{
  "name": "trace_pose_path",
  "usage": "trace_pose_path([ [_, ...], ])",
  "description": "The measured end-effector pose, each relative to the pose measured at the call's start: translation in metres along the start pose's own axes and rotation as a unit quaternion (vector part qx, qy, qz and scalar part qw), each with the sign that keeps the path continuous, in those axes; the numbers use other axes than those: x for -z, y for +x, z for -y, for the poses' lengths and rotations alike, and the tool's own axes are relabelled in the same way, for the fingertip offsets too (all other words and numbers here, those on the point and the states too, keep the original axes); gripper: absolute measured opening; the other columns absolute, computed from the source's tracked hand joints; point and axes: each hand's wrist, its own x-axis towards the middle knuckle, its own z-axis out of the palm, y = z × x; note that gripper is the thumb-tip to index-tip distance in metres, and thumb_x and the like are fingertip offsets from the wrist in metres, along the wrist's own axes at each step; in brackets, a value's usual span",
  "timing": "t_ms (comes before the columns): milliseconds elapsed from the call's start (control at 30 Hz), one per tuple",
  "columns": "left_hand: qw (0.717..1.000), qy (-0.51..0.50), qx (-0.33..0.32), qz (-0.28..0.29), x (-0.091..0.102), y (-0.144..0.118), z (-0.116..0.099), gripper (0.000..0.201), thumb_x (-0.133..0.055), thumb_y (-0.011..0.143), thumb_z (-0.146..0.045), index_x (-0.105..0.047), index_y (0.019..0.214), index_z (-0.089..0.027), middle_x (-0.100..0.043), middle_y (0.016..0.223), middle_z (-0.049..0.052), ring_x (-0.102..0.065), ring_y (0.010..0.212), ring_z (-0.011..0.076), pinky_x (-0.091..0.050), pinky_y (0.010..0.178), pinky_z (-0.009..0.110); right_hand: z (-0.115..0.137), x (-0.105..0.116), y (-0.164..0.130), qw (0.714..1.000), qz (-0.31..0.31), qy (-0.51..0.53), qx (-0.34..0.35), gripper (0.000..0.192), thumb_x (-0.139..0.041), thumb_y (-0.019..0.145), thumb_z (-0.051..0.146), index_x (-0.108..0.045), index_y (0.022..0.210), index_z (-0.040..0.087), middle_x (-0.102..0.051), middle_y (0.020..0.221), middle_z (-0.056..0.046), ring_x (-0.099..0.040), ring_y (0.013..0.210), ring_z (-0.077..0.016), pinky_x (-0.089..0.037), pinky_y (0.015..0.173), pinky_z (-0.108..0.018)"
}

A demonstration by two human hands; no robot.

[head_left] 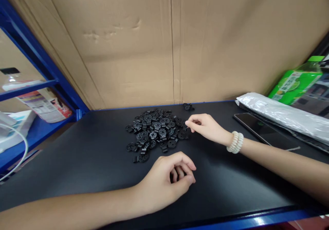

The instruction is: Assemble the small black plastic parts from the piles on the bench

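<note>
A heap of small black plastic pieces (154,129), with round perforated discs and short clip-like tabs, lies on the black tabletop (84,161). At the heap's right edge is my right hand (205,127), thumb and forefinger pinched together. Black pieces lie right behind those fingertips; whether one is in the pinch I cannot make out. My left hand (169,182) is nearer to me, below the heap and apart from it. Its fingers are loosely curled in toward the thumb, and nothing shows between them.
A few black pieces (188,106) lie apart near the cardboard wall (128,52). On the right are a phone (262,129), a silvery plastic package (285,115) and a green-labelled bottle (295,81). A blue shelf frame (43,86) with a labelled bottle (48,103) stands left.
</note>
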Motion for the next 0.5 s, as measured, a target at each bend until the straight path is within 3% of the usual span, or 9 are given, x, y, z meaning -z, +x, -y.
trace_pose_path([
  [100, 1.0, -0.001, -0.007, 0.003, 0.0, 0.0, 0.001, 0.014, -0.054, 0.08, -0.008, -0.058, 0.092, -0.015, -0.072, 0.08, 0.005, -0.058, 0.064, 0.0127, -0.044, 0.059, 0.023, 0.003, 0.0, 0.012, 1.0, 0.009, -0.002, 0.023, 0.031, -0.055, 0.088, 0.039, -0.061, 0.067, 0.016, -0.061, 0.061, 0.0, -0.054, 0.058, -0.0131, -0.039, 0.059, -0.025],
  [233, 1.0, -0.015, -0.014, 0.007, 0.001, 0.0, 0.003, 0.015, -0.054, 0.08, -0.007, -0.058, 0.092, -0.014, -0.071, 0.078, 0.005, -0.057, 0.063, 0.0123, -0.042, 0.058, 0.022, 0.002, 0.021, 0.029, 0.999, -0.038, -0.025, 0.022, 0.038, -0.043, 0.093, 0.043, -0.064, 0.077, 0.015, -0.062, 0.063, -0.001, -0.051, 0.054, -0.012, -0.038, 0.055, -0.025],
  [367, 1.0, -0.019, -0.016, 0.01, 0.001, 0.001, 0.003, 0.015, -0.054, 0.079, -0.007, -0.059, 0.091, -0.014, -0.07, 0.078, 0.004, -0.056, 0.063, 0.0121, -0.041, 0.057, 0.022, -0.018, 0.048, 0.047, 0.991, -0.096, -0.088, -0.021, 0.036, -0.042, 0.094, 0.037, -0.064, 0.077, 0.013, -0.063, 0.065, -0.003, -0.05, 0.054, -0.0124, -0.038, 0.057, -0.027],
  [500, 1.0, -0.022, -0.016, 0.011, 0.002, 0.002, 0.003, 0.014, -0.054, 0.079, -0.008, -0.059, 0.09, -0.014, -0.07, 0.076, 0.004, -0.057, 0.063, 0.0126, -0.041, 0.056, 0.022, -0.044, 0.053, 0.062, 0.983, -0.072, -0.155, -0.069, 0.026, -0.053, 0.094, 0.032, -0.064, 0.081, 0.013, -0.065, 0.074, -0.003, -0.058, 0.064, -0.0138, -0.048, 0.066, -0.03],
])
